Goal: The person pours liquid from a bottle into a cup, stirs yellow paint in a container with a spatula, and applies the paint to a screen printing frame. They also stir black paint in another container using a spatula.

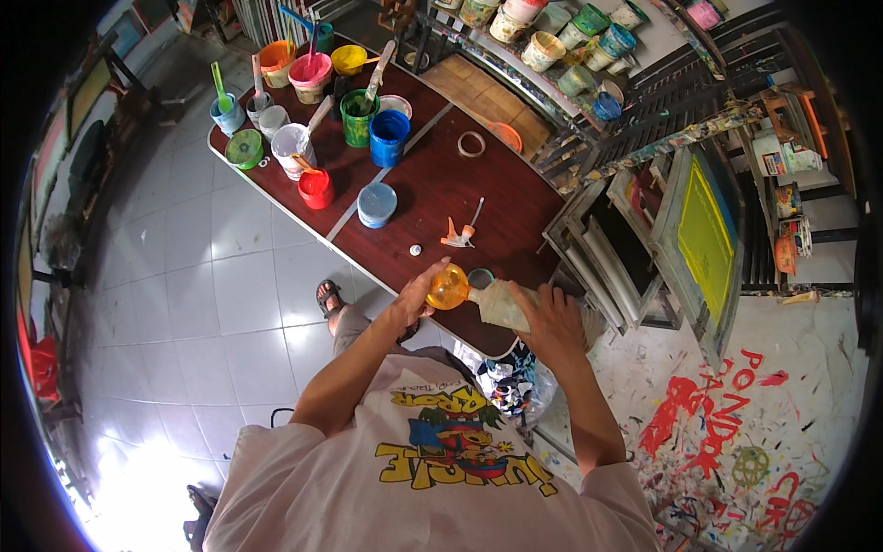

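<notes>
Round and see-through orange, a bottle [448, 288] sits in my left hand [416, 296], whose fingers wrap its side above the table's near edge. My right hand [555, 322] grips a cloudy plastic bottle [502, 307] lying on its side, its neck turned to the orange bottle's mouth. Whether liquid flows between them I cannot tell. Just beyond rests an orange and white spray trigger head [457, 236] with its thin tube. A small white cap [416, 249] lies to its left. Partly covered by the bottles is a teal-rimmed round container [480, 277].
The dark red table [441, 189] holds several paint tubs at its far left, including a blue tub [390, 138] and a red tub [315, 188]. A tape roll [471, 143] lies farther back. Framed screens [704, 244] lean at the right, and a shelf of paint pots [543, 51] stands behind.
</notes>
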Motion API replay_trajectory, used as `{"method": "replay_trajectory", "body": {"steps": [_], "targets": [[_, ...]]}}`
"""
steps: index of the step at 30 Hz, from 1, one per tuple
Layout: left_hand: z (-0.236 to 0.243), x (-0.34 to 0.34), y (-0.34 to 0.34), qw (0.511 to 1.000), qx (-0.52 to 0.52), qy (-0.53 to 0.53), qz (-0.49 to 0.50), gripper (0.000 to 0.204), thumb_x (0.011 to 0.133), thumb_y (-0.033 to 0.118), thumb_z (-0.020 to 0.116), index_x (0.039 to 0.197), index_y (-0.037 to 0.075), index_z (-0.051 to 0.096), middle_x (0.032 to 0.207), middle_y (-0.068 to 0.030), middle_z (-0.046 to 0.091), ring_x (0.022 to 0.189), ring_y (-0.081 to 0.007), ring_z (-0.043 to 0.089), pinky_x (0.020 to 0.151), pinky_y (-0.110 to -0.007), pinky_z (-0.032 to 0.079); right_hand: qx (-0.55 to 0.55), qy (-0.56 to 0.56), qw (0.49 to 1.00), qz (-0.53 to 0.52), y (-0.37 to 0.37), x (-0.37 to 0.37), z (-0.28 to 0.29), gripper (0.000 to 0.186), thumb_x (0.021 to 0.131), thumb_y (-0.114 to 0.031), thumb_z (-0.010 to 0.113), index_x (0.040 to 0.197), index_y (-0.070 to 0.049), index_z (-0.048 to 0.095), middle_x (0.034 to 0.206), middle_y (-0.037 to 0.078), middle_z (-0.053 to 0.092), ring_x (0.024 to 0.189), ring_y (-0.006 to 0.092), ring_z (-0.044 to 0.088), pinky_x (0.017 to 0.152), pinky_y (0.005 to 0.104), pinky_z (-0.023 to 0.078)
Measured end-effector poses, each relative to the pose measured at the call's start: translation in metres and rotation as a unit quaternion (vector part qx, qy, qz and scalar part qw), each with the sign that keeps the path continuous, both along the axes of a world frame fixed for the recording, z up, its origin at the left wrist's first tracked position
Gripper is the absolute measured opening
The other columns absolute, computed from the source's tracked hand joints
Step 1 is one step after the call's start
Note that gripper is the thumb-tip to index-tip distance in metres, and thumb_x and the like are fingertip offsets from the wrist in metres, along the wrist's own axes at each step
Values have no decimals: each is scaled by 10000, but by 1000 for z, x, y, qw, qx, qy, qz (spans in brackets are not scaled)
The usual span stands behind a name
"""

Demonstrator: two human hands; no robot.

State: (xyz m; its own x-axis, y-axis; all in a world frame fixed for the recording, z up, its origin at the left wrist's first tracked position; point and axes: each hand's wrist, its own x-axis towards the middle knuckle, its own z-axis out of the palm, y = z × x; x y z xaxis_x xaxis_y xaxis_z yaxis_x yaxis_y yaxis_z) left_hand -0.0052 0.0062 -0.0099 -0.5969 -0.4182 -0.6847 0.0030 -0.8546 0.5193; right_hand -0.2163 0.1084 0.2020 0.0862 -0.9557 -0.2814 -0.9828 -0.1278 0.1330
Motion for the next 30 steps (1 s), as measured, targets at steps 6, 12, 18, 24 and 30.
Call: {"method": "replay_trajectory", "body": {"steps": [6, 12, 18, 24, 30], "targets": [[6, -4, 6, 999, -8, -24, 40, 615, 847, 779, 586, 1068, 223, 731, 817, 68, 638, 651, -59, 485, 560, -247, 336, 2, 2, 1000, 3, 0, 0, 2, 903, 741, -273, 871, 1543, -264, 458, 1129, 110, 554, 1076, 307, 556, 907, 467, 443], [19, -2, 5, 999, -2, 9, 43, 573, 883, 744, 584, 1058, 216, 722, 768, 65, 609, 564, -46, 437, 494, -228, 262, -1, 14, 1000, 9, -1, 3, 5, 894, 739, -270, 872, 1535, -264, 466, 1129, 113, 554, 1068, 309, 559, 899, 471, 442], [10, -2, 3, 999, 10, 27, 22, 569, 895, 737, 584, 1009, 195, 711, 718, 65, 588, 521, -49, 412, 475, -242, 239, -3, 26, 999, 23, -3, 5, 8, 884, 746, -268, 865, 1534, -253, 466, 1127, 122, 554, 1066, 313, 557, 896, 471, 440], [0, -5, 6, 999, 13, 29, 37, 571, 899, 734, 582, 980, 185, 717, 686, 57, 580, 478, -62, 390, 453, -251, 232, 5, 37, 999, 37, -7, 9, 12, 868, 755, -257, 851, 1533, -243, 466, 1135, 132, 552, 1081, 323, 545, 901, 474, 439], [0, -8, 9, 998, -6, 24, 60, 588, 895, 756, 551, 964, 197, 720, 679, 56, 572, 480, -67, 387, 447, -249, 243, 1, 59, 997, 59, -11, 12, 15, 861, 755, -232, 844, 1529, -236, 467, 1157, 132, 540, 1080, 325, 541, 921, 478, 439]]}}
